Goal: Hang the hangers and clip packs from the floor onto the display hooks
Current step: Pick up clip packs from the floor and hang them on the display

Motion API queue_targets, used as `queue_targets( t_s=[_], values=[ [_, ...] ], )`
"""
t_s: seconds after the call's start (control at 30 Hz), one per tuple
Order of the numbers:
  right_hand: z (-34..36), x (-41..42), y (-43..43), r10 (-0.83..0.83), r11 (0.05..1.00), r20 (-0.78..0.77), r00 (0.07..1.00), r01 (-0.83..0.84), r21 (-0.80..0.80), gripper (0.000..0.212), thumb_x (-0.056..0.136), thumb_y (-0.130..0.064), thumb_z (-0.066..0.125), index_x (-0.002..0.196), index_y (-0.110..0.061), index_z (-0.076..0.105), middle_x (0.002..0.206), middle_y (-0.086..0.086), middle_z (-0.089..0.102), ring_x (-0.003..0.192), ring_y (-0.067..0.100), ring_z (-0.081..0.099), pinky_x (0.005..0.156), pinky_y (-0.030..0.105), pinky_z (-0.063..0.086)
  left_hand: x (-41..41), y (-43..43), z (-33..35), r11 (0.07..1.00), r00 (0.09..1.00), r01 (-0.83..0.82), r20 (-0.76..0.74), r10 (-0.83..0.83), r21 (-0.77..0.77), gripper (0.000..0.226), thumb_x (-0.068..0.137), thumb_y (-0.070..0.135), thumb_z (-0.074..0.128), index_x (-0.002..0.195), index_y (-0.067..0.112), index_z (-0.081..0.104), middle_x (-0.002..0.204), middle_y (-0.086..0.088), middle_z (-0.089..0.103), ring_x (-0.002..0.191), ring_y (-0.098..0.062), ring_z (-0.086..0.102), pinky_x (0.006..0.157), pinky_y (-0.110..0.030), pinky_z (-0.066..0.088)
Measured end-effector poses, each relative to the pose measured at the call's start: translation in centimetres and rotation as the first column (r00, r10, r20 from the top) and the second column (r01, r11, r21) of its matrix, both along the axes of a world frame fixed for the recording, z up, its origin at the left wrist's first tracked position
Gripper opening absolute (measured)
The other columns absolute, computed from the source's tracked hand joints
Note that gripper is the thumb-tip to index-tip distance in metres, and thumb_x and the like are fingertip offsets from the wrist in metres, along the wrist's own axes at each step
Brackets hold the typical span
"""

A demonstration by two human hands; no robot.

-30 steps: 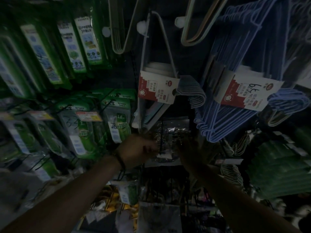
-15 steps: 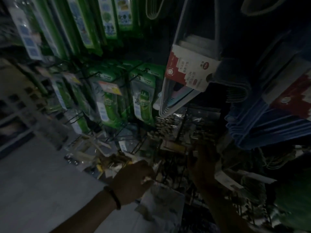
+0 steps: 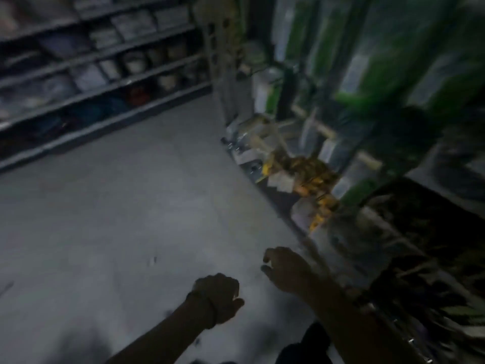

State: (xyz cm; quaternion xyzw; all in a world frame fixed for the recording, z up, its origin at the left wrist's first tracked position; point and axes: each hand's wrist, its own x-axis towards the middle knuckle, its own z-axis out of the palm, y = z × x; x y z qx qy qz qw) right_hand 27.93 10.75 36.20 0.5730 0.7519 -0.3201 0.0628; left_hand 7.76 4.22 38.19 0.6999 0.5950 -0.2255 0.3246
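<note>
The view is dim and blurred. My left hand [image 3: 217, 298] hangs low over the grey floor [image 3: 126, 219], its fingers loosely curled with nothing in them. My right hand [image 3: 287, 269] is a little further right, beside the foot of the display rack [image 3: 393, 232], fingers relaxed and holding nothing. Green packs [image 3: 367, 101] hang on the rack at the upper right. Clear packs with yellow contents [image 3: 312, 177] sit low on the rack. No hangers or clip packs are plainly visible on the floor.
A long row of grey shelves [image 3: 99, 82] with boxes and bowls runs along the far left side of the aisle. Dark goods [image 3: 433, 271] fill the rack's lower right. A dark shape [image 3: 309, 345] lies at the bottom edge near my right arm.
My view has swung down and left, from the hanging hangers and packs to the aisle floor. Both hands have left the clip pack on the hook and dropped low, holding nothing.
</note>
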Motion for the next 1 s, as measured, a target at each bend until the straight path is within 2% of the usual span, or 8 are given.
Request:
queue_targets(
  t_s=[0.17, 0.3, 0.47, 0.57, 0.67, 0.83, 0.87, 1.0],
  values=[
    [-6.3, -15.3, -4.1, 0.216, 0.953, 0.04, 0.976, -0.202, -0.224, 0.037, 0.102, -0.046, 0.058, 0.125, -0.017, 0.064, 0.125, 0.008, 0.067, 0.11, 0.026, 0.065, 0.095, 0.039, 0.055, -13.1, -9.6, -8.0, 0.937, 0.946, -0.308, 0.051, 0.32, -0.167, 0.046, 0.1, 0.057, 0.048, 0.128, 0.026, 0.063, 0.135, -0.004, 0.064, 0.125, -0.028, 0.06, 0.103, -0.04, 0.049],
    [-16.3, -24.3, -6.5, 0.376, 0.868, 0.039, 0.926, -0.336, -0.366, 0.036, 0.102, -0.046, 0.058, 0.121, -0.016, 0.064, 0.123, 0.007, 0.067, 0.106, 0.025, 0.064, 0.089, 0.036, 0.055, -20.7, -15.4, -17.8, 0.77, 0.804, -0.53, 0.078, 0.589, -0.356, 0.04, 0.097, 0.049, 0.053, 0.124, 0.022, 0.067, 0.128, -0.003, 0.07, 0.115, -0.023, 0.066, 0.094, -0.032, 0.053],
    [-33.6, -32.6, -8.1, 0.485, 0.778, 0.044, 0.873, -0.408, -0.478, 0.033, 0.102, -0.042, 0.06, 0.124, -0.017, 0.063, 0.128, 0.007, 0.066, 0.11, 0.025, 0.064, 0.088, 0.033, 0.053, -25.4, -19.6, -34.7, 0.445, 0.479, -0.782, 0.037, 0.877, -0.436, 0.033, 0.105, 0.031, 0.054, 0.133, 0.015, 0.063, 0.126, -0.007, 0.071, 0.114, -0.022, 0.068, 0.095, -0.029, 0.056],
    [-45.7, -35.1, -9.1, 0.551, 0.724, 0.088, 0.83, -0.424, -0.545, 0.036, 0.101, -0.039, 0.062, 0.127, -0.014, 0.06, 0.13, 0.01, 0.063, 0.111, 0.028, 0.063, 0.093, 0.037, 0.054, -26.5, -21.2, -46.7, 0.07, 0.108, -0.903, -0.067, 0.992, -0.424, 0.032, 0.105, 0.027, 0.055, 0.125, 0.005, 0.069, 0.122, -0.018, 0.073, 0.114, -0.035, 0.069, 0.1, -0.046, 0.056],
    [-57.0, -36.3, -10.6, 0.58, 0.691, 0.113, 0.807, -0.414, -0.593, 0.038, 0.098, -0.038, 0.066, 0.124, -0.011, 0.062, 0.128, 0.011, 0.065, 0.111, 0.029, 0.063, 0.092, 0.036, 0.055, -26.5, -22.7, -57.8, -0.211, -0.183, -0.9, -0.11, 0.977, -0.381, 0.031, 0.103, 0.022, 0.058, 0.125, 0.003, 0.07, 0.126, -0.021, 0.071, 0.117, -0.04, 0.067, 0.102, -0.05, 0.055],
    [-71.8, -37.8, -14.7, 0.61, 0.672, 0.046, 0.791, -0.486, -0.559, 0.037, 0.093, -0.038, 0.071, 0.115, -0.014, 0.056, 0.12, 0.012, 0.067, 0.107, 0.032, 0.064, 0.074, 0.031, 0.043, -24.2, -22.9, -74.8, -0.333, -0.325, -0.866, -0.087, 0.942, -0.374, 0.043, 0.106, 0.009, 0.048, 0.148, 0.003, 0.051, 0.152, -0.012, 0.053, 0.143, -0.03, 0.047, 0.121, -0.032, 0.032],
    [-74.0, -37.9, -15.4, 0.608, 0.679, 0.044, 0.793, -0.49, -0.548, 0.039, 0.093, -0.038, 0.071, 0.117, -0.013, 0.053, 0.12, 0.014, 0.065, 0.107, 0.034, 0.063, 0.073, 0.031, 0.042, -24.2, -22.8, -77.2, -0.425, -0.431, -0.819, -0.076, 0.899, -0.385, 0.047, 0.105, 0.005, 0.047, 0.152, 0.002, 0.046, 0.155, -0.013, 0.05, 0.145, -0.03, 0.046, 0.123, -0.032, 0.03],
    [-79.9, -38.3, -17.3, 0.579, 0.708, 0.062, 0.813, -0.463, -0.534, 0.066, 0.086, -0.031, 0.077, 0.138, -0.008, 0.044, 0.14, 0.021, 0.048, 0.124, 0.039, 0.054, 0.094, 0.038, 0.05, -24.5, -22.8, -82.4, -0.679, -0.717, -0.675, 0.04, 0.696, -0.287, 0.039, 0.104, 0.018, 0.052, 0.141, 0.011, 0.062, 0.14, -0.015, 0.064, 0.126, -0.034, 0.061, 0.113, -0.042, 0.047]
  ],
)
